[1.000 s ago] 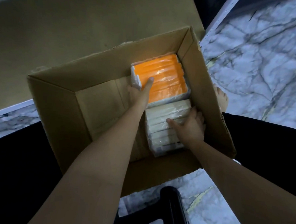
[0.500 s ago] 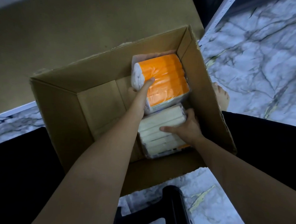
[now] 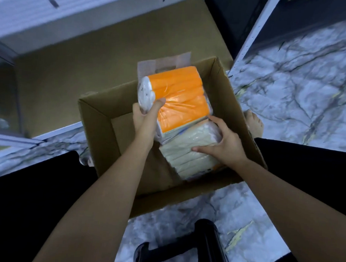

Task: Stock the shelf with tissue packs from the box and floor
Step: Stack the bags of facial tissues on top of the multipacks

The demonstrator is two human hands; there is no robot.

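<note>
marble-patterned floor (image 3: pixel 311 82) spreads under everything, with a pale metal shelf (image 3: pixel 54 10) and its brown board at the upper left, and a white perforated upright (image 3: pixel 251 36) at the upper right. between them an open cardboard box (image 3: pixel 100 131) sits on the floor in front of the person's dark-clad legs. going from the left, the left hand (image 3: pixel 146 117) grips the orange tissue pack (image 3: pixel 181 103) by its white end, thumb on the top face and fingers curled beneath; the pack is lifted and tilted over the box's far wall, its clear plastic handle flap sticking up. just right of it and touching its near edge, a cream tissue pack (image 3: pixel 187 151) lies inside the box against the right wall. the right hand (image 3: pixel 225 141) clasps that pack's far right end, thumb stretched across its top and fingers wrapped over the edge. a bare foot (image 3: pixel 252 123) shows just beyond the box's right wall, and a black stool (image 3: pixel 204 246) stands at the bottom edge.
</note>
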